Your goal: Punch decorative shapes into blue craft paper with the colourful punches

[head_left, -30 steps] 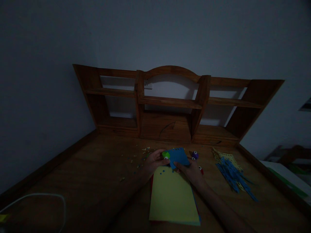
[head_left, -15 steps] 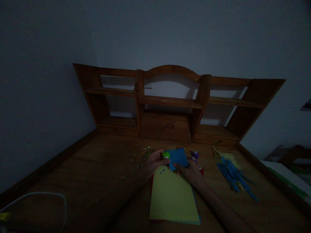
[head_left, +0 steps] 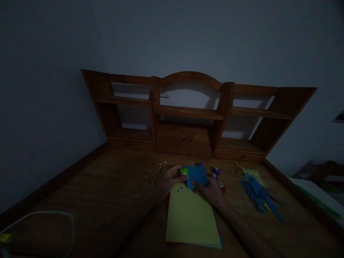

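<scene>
My left hand (head_left: 172, 177) is closed around a small green craft hole punch (head_left: 184, 171), thumb pressing near its white front. The punch sits at the left edge of a blue sheet of paper (head_left: 198, 176), which has a row of holes along its far edge. My right hand (head_left: 211, 188) pinches that sheet at its near right side, thumb on top. Below both hands lies a stack of coloured paper with a yellow sheet (head_left: 193, 218) uppermost. A few blue paper bits (head_left: 179, 189) rest on the yellow sheet.
Purple punches (head_left: 216, 170) and a red punch (head_left: 221, 187) stand right of my hands. Paper bits (head_left: 147, 175) are scattered leftward. A pile of blue paper strips (head_left: 256, 191) lies on punched yellow paper (head_left: 255, 175). A wooden shelf (head_left: 188, 111) spans the back; a white cable (head_left: 48, 213) curves front left.
Both hands keep their grip; the punch and blue sheet shift only slightly. More holes show along the sheet's far edge, and a purple punch behind it is now partly visible.
</scene>
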The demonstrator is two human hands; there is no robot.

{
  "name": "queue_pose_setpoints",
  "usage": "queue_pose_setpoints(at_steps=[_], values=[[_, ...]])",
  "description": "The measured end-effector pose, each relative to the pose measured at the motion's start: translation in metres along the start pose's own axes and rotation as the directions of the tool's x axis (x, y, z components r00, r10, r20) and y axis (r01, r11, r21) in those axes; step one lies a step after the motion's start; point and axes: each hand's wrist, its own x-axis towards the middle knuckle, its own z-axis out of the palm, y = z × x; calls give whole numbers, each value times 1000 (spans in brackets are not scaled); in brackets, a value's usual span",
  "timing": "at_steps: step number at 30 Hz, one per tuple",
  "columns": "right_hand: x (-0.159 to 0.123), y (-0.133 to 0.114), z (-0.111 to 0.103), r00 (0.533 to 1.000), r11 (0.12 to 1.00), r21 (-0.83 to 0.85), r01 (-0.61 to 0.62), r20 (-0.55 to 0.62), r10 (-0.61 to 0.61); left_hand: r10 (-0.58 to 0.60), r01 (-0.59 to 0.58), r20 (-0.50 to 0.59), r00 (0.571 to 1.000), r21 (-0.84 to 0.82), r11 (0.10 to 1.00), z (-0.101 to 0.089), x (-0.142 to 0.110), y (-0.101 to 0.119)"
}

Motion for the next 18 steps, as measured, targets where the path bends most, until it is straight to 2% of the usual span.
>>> queue_pose_setpoints(at_steps=[6, 12, 18], values=[[2, 5, 1, 1000, 1000, -20, -6, 9, 6, -5, 4, -22, 1000, -20, 1000, -1, 2, -5], [1, 4, 0, 1000, 1000, -23, 12, 14, -12, -1, 2, 23, 1000, -15, 1000, -4, 3, -6], [1, 5, 1, 1000, 999, -36, 30, 10, -29, 3, -4, -14, 1000, -21, 1000, -2, 5, -6]])
